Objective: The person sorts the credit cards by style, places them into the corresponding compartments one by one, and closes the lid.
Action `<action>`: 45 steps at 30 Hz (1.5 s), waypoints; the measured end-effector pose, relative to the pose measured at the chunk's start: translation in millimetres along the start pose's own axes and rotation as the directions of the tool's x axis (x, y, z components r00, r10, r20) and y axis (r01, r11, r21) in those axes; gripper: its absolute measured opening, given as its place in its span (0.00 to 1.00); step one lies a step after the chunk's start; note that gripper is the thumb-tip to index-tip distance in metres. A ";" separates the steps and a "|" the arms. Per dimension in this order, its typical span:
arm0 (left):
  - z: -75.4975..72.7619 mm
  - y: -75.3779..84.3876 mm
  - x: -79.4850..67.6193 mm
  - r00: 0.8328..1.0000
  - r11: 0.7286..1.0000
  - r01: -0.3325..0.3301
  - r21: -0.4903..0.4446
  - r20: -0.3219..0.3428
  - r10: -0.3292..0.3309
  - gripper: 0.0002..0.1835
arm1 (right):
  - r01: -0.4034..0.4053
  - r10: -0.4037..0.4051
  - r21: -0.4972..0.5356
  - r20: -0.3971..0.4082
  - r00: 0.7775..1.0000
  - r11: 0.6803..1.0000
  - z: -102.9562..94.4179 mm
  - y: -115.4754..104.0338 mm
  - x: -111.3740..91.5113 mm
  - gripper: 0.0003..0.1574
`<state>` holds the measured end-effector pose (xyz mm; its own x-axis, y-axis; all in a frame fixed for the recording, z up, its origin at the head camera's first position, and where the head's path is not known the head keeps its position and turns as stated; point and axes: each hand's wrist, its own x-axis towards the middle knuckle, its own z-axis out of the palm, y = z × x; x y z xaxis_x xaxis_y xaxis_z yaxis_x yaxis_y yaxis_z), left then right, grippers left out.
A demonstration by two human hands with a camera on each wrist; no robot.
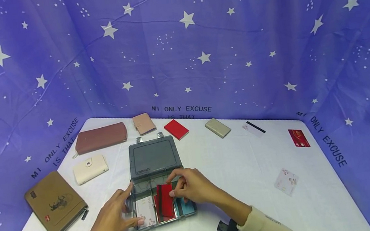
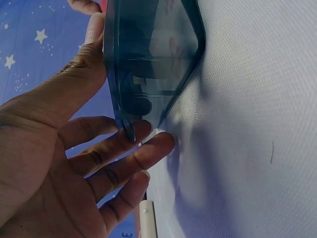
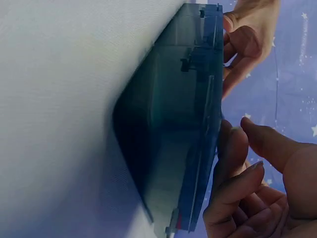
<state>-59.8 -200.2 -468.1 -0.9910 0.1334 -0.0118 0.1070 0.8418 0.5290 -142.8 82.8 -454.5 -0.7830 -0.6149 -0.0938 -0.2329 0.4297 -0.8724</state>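
A grey translucent plastic box (image 1: 154,156) stands with its lid folded back. My left hand (image 1: 112,217) holds its left side, thumb over the rim and fingers along the outer wall; in the left wrist view this hand (image 2: 64,148) touches the wall. In the middle compartment a red card with a black stripe (image 1: 166,200) leans over other red ones. My right hand (image 1: 194,187) pinches its upper right edge between thumb and forefinger; the right wrist view hides this contact. White printed cards (image 1: 145,209) lie in the left compartment, blue cards (image 1: 186,206) in the right.
Left of the box are a brown zip case (image 1: 55,202), a cream wallet (image 1: 90,169) and a maroon wallet (image 1: 101,138). Behind are pink (image 1: 144,123), red (image 1: 176,129) and gold (image 1: 218,127) card holders. Right lie a striped clear card (image 1: 254,128), a red bank card (image 1: 299,138) and a floral card (image 1: 286,182).
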 end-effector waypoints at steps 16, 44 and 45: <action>0.6 -2.2 0.6 1.000 1.000 -0.019 0.004 -0.002 0.019 0.60 | -0.042 0.041 0.003 -0.223 0.974 0.999 -72.4 50.7 5.5 0.21; 2.4 -4.5 1.9 1.000 1.000 0.010 0.001 0.014 -0.010 0.61 | -0.632 0.410 -0.106 -0.677 0.611 0.768 -234.1 160.5 -14.6 0.50; 2.3 -4.4 2.1 1.000 1.000 0.011 -0.001 0.014 -0.011 0.61 | -0.647 0.425 -0.105 -0.673 0.605 0.755 -235.3 160.5 -14.0 0.49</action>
<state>-62.2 -202.4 -472.4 -0.9909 0.1314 -0.0300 0.0958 0.8427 0.5298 -304.8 316.0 -480.3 -0.9611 0.2554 -0.1048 0.2702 0.7921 -0.5473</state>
